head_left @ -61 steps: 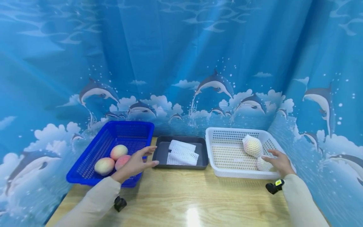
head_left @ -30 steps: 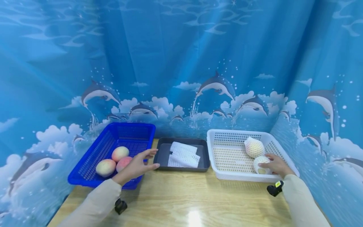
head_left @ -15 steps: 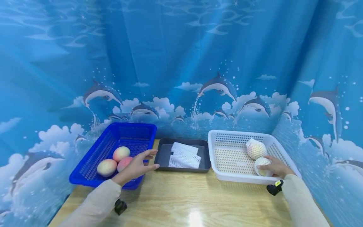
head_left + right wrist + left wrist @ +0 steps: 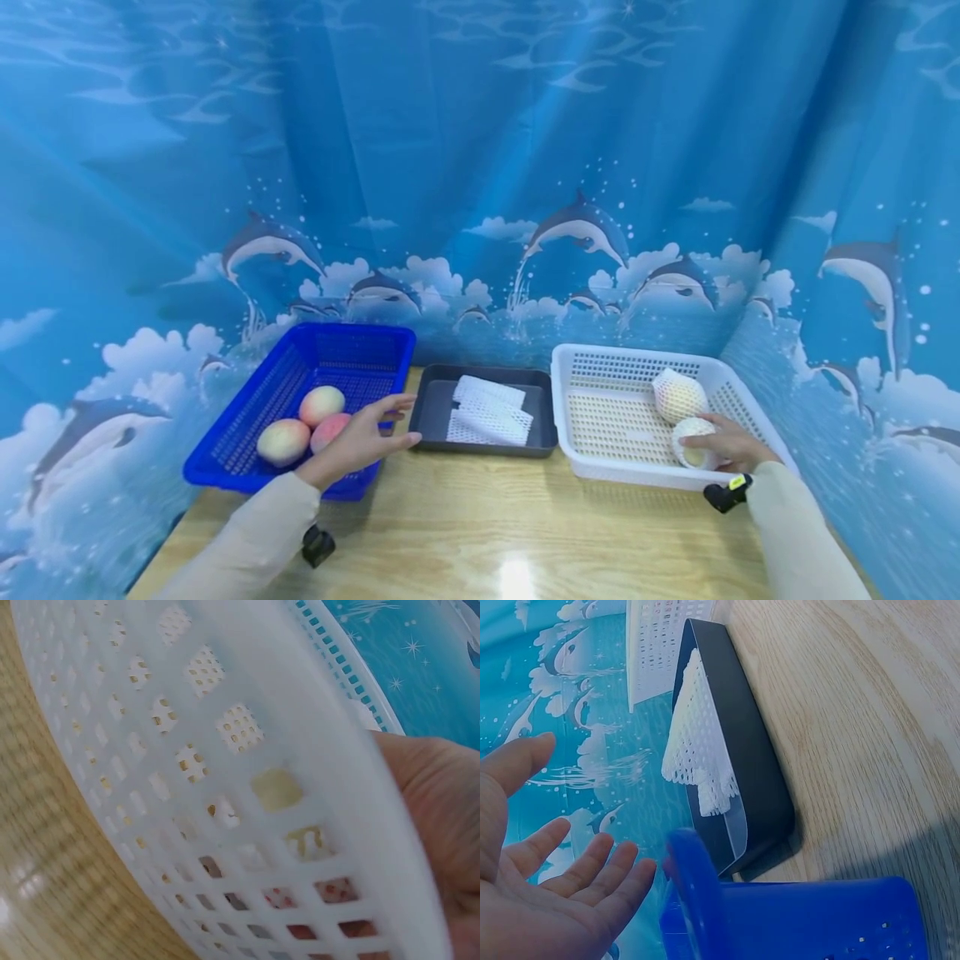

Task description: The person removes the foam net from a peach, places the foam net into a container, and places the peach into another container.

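In the head view my right hand (image 4: 729, 444) reaches into the white basket (image 4: 626, 477) and holds a peach in a white foam net (image 4: 694, 442), fingers and thumb round it. A pale patch of the fruit shows past the net. Just behind it lies another netted peach (image 4: 678, 395). In the right wrist view the basket wall hides most of the grip. My left hand (image 4: 362, 442) hovers with fingers spread, between the blue basket (image 4: 232, 481) and the dark tray (image 4: 480, 450), holding nothing. Beneath and beside it, the blue basket contains three peaches (image 4: 283, 442).
Several flat white foam nets (image 4: 491, 412) lie overlapping in the dark tray. Both baskets and the tray stand in a row along the back of the wooden table (image 4: 465, 525). A blue dolphin-print curtain (image 4: 480, 167) hangs behind and at the sides.
My right hand has come down round the front netted peach, which has turned to show a pale patch. Over the last half second it barely moves. My left hand stays in place.
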